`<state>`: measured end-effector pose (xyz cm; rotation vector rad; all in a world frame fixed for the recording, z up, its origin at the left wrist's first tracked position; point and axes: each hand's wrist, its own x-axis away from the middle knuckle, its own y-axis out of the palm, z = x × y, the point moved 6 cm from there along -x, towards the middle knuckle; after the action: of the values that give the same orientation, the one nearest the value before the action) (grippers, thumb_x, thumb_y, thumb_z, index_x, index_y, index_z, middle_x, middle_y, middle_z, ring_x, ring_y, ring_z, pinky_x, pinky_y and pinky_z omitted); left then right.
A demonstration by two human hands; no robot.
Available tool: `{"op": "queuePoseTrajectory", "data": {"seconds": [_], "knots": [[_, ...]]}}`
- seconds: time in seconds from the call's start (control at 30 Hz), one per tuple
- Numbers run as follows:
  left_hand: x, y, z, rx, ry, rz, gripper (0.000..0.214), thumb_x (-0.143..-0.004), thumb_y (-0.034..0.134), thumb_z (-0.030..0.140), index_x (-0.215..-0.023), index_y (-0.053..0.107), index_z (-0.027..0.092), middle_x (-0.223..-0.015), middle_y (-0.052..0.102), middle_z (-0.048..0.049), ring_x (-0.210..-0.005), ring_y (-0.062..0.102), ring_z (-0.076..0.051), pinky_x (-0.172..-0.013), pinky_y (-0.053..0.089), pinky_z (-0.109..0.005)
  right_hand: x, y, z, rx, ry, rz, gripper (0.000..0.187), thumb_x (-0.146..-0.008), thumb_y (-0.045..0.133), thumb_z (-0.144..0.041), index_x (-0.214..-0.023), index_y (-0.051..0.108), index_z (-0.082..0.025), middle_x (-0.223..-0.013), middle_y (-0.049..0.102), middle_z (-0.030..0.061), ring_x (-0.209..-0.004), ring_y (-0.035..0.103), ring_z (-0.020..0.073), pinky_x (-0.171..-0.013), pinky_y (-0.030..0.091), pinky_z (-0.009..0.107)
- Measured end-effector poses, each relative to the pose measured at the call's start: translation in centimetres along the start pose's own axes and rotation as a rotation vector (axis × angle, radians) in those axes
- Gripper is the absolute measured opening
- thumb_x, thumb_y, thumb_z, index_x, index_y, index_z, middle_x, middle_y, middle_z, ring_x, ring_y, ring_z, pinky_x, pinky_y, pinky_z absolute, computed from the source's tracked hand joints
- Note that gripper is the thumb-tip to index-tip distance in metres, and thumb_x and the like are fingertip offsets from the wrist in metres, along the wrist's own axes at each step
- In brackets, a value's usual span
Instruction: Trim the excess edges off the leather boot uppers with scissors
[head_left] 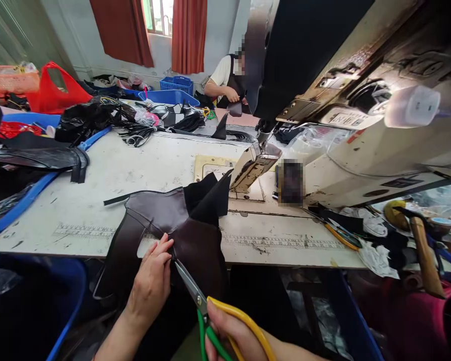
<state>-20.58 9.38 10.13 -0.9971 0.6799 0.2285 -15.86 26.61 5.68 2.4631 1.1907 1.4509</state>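
A dark brown, leather-like piece [160,208] with black fabric flaps hangs over the table's front edge. My left hand [150,278] has its fingers closed together on the piece, gripping it near a seam. In my right hand [236,328] is a pair of scissors [198,299] with one yellow and one green handle. Their blades point up and left, and the tips are at the material just right of my left fingertips. Whether the tips are cutting into it, I cannot tell.
Over the white table [108,170] stands a sewing machine [255,160]. A hammer [424,255] and yellow-handled pliers [342,235] lie at the right. A blue bin [73,301] is at lower left. Across the table a person [229,80] handles a dark piece.
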Motion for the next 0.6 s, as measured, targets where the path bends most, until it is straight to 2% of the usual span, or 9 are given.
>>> {"op": "queuePoseTrajectory", "data": {"seconds": [0.23, 0.43, 0.6], "knots": [[-0.1, -0.1, 0.1, 0.025, -0.018, 0.007, 0.023, -0.087, 0.049, -0.004, -0.103, 0.049, 0.013, -0.121, 0.062, -0.0187, -0.128, 0.051, -0.027, -0.106, 0.045, -0.048, -1.2, 0.9, -0.9, -0.056, -0.101, 0.044, 0.08, -0.068, 0.037, -0.093, -0.057, 0.051, -0.015, -0.044, 0.041, -0.0029, -0.037, 0.036, 0.0055, -0.04, 0.027, 0.018], [-0.2, -0.1, 0.5, 0.033, -0.059, -0.049, 0.019, -0.089, 0.047, -0.002, -0.099, 0.048, 0.014, -0.126, 0.058, -0.0188, -0.133, 0.045, -0.027, -0.108, 0.041, -0.048, -1.4, 0.9, -1.6, 0.036, -0.181, 0.088, 0.079, -0.075, 0.034, -0.089, -0.057, 0.052, -0.015, -0.046, 0.042, -0.0017, -0.04, 0.04, 0.0066, -0.042, 0.031, 0.019], [-0.4, 0.0, 1.0, -0.004, -0.165, -0.094, 0.016, -0.091, 0.044, 0.001, -0.098, 0.047, 0.016, -0.14, 0.047, -0.0213, -0.139, 0.036, -0.028, -0.108, 0.037, -0.05, -1.2, 0.7, -1.6, 0.1, -0.199, 0.104, 0.078, -0.078, 0.033, -0.086, -0.056, 0.053, -0.015, -0.048, 0.044, 0.0001, -0.044, 0.044, 0.0083, -0.046, 0.035, 0.02]]}}
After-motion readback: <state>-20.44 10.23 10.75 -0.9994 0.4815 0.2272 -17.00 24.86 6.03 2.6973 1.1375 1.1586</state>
